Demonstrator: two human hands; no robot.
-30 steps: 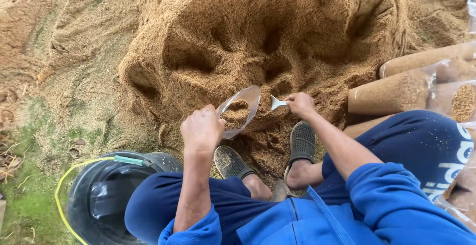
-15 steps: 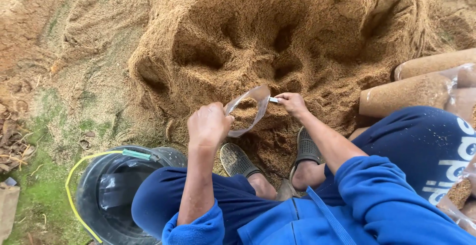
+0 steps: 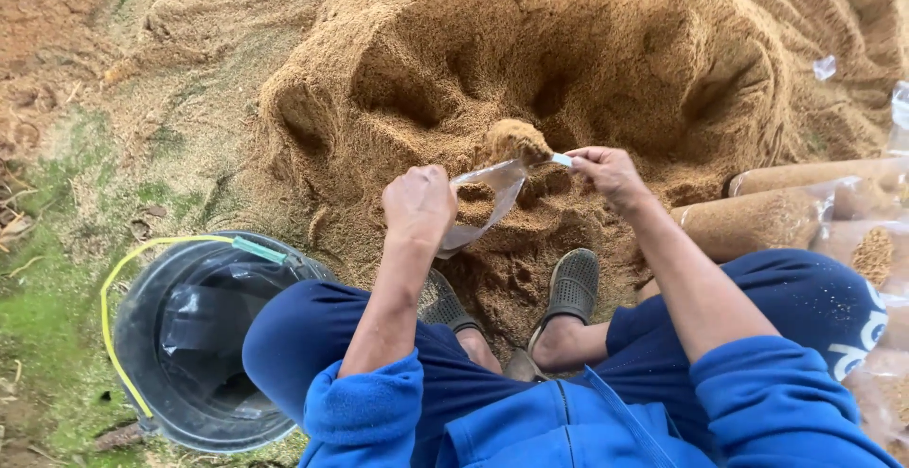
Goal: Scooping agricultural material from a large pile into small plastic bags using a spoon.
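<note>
Sawdust pile (image 3: 568,61) fills the ground ahead of the crouching person, its near slope gouged. Against that slope a clear plastic bag (image 3: 483,205) is stretched open between both hands, long axis running left to right. The left hand (image 3: 418,205) is fisted round its near rim; the right hand (image 3: 608,172) pinches the far rim beside a lifted clump (image 3: 517,138). How full the bag is stays unclear.

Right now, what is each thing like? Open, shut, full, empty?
Clear plastic bag: held open, partly filled with sawdust.
Left hand: gripping the bag's edge.
Right hand: pinching the bag's rim.
Black bucket: upright, open, holding clear plastic.
Filled bags: packed full, lying down.
</note>
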